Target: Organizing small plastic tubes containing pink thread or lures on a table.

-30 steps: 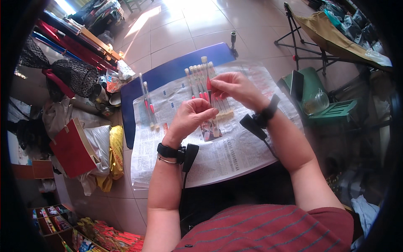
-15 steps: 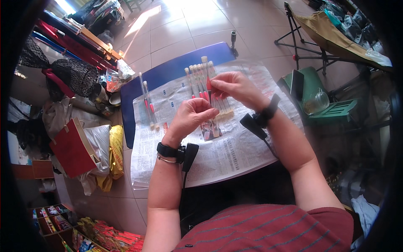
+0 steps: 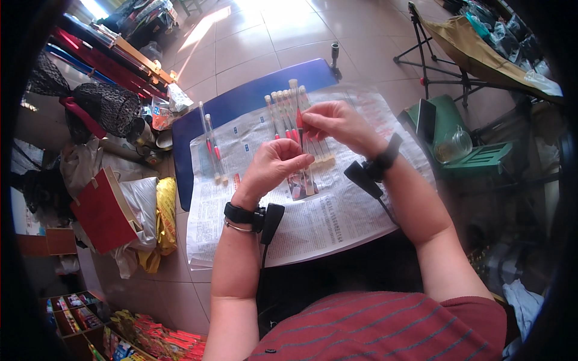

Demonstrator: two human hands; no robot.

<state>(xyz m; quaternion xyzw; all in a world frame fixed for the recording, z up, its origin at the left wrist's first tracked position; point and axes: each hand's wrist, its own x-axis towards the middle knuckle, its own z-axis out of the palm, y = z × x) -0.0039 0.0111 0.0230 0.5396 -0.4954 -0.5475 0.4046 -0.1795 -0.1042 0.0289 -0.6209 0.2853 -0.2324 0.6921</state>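
Note:
Both my hands are closed on one slim clear tube point(image 3: 295, 96) with a pale stopper at its far end and a red, float-like piece inside. My right hand point(image 3: 340, 123) pinches it beside the red part. Lower down, my left hand point(image 3: 271, 168) has thumb and forefinger together around its near portion, which the fingers partly hide. Behind the hands, several similar stoppered tubes point(image 3: 277, 114) lie side by side on newspaper point(image 3: 241, 240). Two more tubes point(image 3: 211, 144) with red pieces lie apart to the left.
The newspaper covers a blue table point(image 3: 189, 132). Left of it are a red box point(image 3: 107, 210) and a yellow bag point(image 3: 167, 213) on the floor. A green stool point(image 3: 481, 157) with a clear jar point(image 3: 454, 144) stands at right, below a tan folding frame point(image 3: 463, 45).
Hardly anything differs. Both hands keep the same hold on the tube, and the left hand and wrist have shifted only very slightly.

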